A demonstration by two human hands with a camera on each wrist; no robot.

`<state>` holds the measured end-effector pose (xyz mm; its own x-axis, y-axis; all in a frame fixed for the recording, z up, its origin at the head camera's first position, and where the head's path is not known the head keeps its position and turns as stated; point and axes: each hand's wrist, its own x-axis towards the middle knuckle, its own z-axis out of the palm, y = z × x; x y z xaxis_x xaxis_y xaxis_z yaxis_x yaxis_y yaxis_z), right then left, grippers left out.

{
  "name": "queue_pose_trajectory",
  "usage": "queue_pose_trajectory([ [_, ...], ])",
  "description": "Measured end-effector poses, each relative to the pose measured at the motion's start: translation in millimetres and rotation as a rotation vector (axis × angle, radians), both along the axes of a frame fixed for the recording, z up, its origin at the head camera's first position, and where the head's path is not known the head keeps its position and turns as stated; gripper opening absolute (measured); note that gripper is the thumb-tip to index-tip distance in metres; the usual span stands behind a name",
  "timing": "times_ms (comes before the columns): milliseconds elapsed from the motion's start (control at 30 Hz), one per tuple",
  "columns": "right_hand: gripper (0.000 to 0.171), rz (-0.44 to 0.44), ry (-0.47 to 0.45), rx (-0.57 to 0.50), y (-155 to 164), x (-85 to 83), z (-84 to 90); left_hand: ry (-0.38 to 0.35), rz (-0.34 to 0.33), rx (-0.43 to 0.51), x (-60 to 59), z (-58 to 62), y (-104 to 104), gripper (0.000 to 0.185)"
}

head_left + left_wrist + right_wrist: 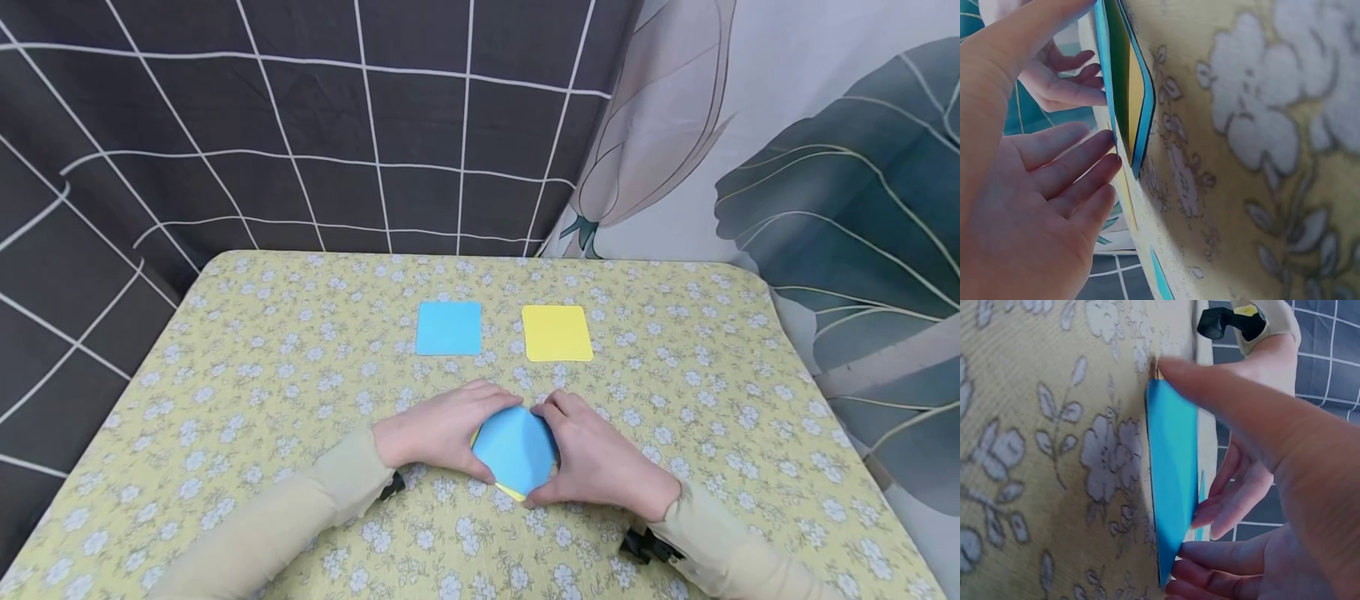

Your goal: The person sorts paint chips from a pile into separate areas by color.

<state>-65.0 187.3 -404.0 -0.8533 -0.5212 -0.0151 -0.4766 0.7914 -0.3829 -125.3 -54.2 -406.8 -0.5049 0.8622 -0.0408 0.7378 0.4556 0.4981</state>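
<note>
Both hands hold a small stack of square cards by its edges, low over the front middle of the table. A blue card (516,450) faces up on top, bowed slightly, and a strip of a yellow card (510,492) peeks out beneath it. My left hand (453,429) grips the left side with thumb and fingers; my right hand (600,458) grips the right side the same way. In the left wrist view, yellow shows between blue layers (1144,119) that spread apart. The right wrist view shows a blue face (1172,462) below the right thumb.
Farther back on the flowered tablecloth (262,375) lie a flat blue square (448,328) and, to its right, a flat yellow square (558,333). A dark gridded curtain (315,117) hangs behind the table, and a leaf-patterned curtain (840,208) hangs at the right.
</note>
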Motion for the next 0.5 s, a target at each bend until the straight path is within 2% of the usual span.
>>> queue_pose_trajectory([
  [133, 0.102, -0.001, 0.006, 0.005, -0.9, -0.1, -0.6, 0.007, 0.005, 0.011, -0.1, -1.4, -1.2, 0.103],
  [300, 0.101, 0.006, 0.022, -0.023, -0.7, -4.6, 0.2, 0.036, 0.016, 0.013, -0.6, -0.6, -3.3, 0.112],
  [500, 0.105, 0.002, 0.026, -0.045, -5.4, -20.6, 8.2, 0.042, 0.102, 0.014, -7.2, 7.7, -9.8, 0.111],
])
